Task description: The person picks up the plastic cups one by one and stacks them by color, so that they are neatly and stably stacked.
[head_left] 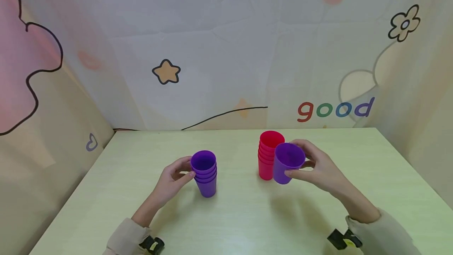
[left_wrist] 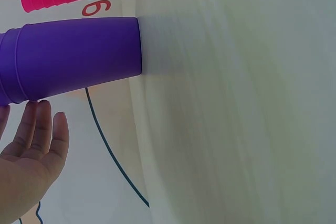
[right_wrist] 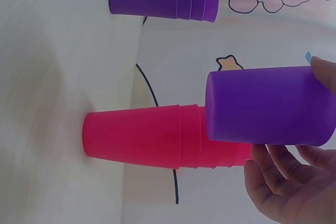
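Note:
A stack of several purple cups [head_left: 206, 187] stands upright on the table, left of the middle. My left hand [head_left: 172, 178] holds this stack from its left side, thumb and fingers close below the top rim. In my right hand [head_left: 320, 169] is a single purple cup [head_left: 280, 171], mouth up, gripped between the thumb and the fingers. The right wrist view shows this purple cup [right_wrist: 268, 106] raised off the table, its base overlapping the upper part of a red cup stack [right_wrist: 134, 136]. Those red cups [head_left: 265, 169] stand nested and upright, just left of the held cup.
The pale table [head_left: 233, 223] reaches back to a printed curtain [head_left: 219, 50] with a star, a flower and the word "good". More of this curtain hangs along the left and right sides. Dark wrist devices [head_left: 152, 244] sit at both sleeves.

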{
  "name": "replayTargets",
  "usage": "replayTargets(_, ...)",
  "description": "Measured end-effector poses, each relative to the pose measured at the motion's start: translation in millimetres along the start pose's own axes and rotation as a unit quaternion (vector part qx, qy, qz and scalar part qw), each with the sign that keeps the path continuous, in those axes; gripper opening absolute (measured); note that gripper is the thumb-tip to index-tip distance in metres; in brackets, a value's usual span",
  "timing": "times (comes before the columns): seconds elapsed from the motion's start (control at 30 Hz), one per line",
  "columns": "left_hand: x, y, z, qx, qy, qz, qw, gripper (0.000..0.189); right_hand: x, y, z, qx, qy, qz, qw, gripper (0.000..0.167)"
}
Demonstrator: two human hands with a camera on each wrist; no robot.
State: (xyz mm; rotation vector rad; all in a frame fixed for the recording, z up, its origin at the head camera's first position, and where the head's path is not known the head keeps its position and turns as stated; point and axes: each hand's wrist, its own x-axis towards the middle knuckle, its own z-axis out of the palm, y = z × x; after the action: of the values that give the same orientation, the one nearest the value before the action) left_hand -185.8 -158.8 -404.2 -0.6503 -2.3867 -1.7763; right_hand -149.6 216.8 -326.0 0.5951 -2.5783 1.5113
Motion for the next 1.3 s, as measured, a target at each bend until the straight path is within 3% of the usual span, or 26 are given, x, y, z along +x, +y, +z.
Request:
replayTargets(0.63,1.1,1.8,-2.1,0.004,0.001,0.005,1.0,0.036,23.1,-24,9,-0.001,-0.013,-0.014,0.9998,0.063)
replayTargets(0.97,1.8,4.5,-2.5,0.004,-0.001,0.011,0.9999,0.036,37.6,-33,16,0.027,-0.022,-0.039,0.9986,0.061)
replayTargets(1.3,-1.1,3.2,-1.0,0.002,-0.003,-0.003,1.0,0.037,51.2,-46,29,0.061,-0.039,-0.056,0.9958,0.061)
